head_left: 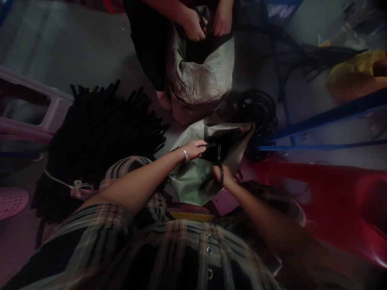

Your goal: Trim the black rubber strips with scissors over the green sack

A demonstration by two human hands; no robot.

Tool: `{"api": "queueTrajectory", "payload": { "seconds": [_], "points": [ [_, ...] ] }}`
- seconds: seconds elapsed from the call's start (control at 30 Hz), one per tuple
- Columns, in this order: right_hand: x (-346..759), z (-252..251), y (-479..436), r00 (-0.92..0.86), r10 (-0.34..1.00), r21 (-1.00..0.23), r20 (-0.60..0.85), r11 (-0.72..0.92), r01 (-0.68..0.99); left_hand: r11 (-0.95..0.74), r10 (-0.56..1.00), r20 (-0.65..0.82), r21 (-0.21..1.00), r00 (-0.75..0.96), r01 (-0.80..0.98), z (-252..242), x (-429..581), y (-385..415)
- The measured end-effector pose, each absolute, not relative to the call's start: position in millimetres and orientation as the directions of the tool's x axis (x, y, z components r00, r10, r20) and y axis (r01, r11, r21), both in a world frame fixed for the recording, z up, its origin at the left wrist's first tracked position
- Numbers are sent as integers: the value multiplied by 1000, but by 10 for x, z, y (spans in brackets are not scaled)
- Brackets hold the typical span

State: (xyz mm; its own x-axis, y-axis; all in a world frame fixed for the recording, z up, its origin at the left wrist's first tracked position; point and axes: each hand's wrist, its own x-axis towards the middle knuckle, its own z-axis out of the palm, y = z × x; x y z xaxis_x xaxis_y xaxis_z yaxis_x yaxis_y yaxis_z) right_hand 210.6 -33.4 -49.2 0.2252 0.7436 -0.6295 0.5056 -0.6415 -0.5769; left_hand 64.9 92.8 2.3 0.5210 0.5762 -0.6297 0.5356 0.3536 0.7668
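Only got your head cam here, worn up top and looking forward and steeply down. Your plaid shirt front (pixel 187 257) fills 6 o'clock, your left hand (pixel 193 149) and right hand (pixel 222 175) sit close in near center, and a co-worker's hands (pixel 195 25) land at 12.

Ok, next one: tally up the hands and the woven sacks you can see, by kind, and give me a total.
Person's own hands, left hand and right hand: 2
Co-worker's hands, one and the other: 2
Woven sacks, near woven sack and far woven sack: 2
Total: 6
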Motion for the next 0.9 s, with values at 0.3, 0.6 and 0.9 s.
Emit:
{"api": "queueTrajectory", "payload": {
  "seconds": [0.3,0.6,0.9],
  "points": [
    [2076,-498,-408,86,832,-594,-549,-460,660,327,550,-606,790,575,519,7,664,877],
    [2099,-572,-396,94,864,-632,-495,-433,643,234,551,-579,799,601,555,9,669,820],
    [2084,-522,-457,107,900,-724,-423,-407,558,238,561,-574,802,597,547,-3,658,814]
  ]
}}
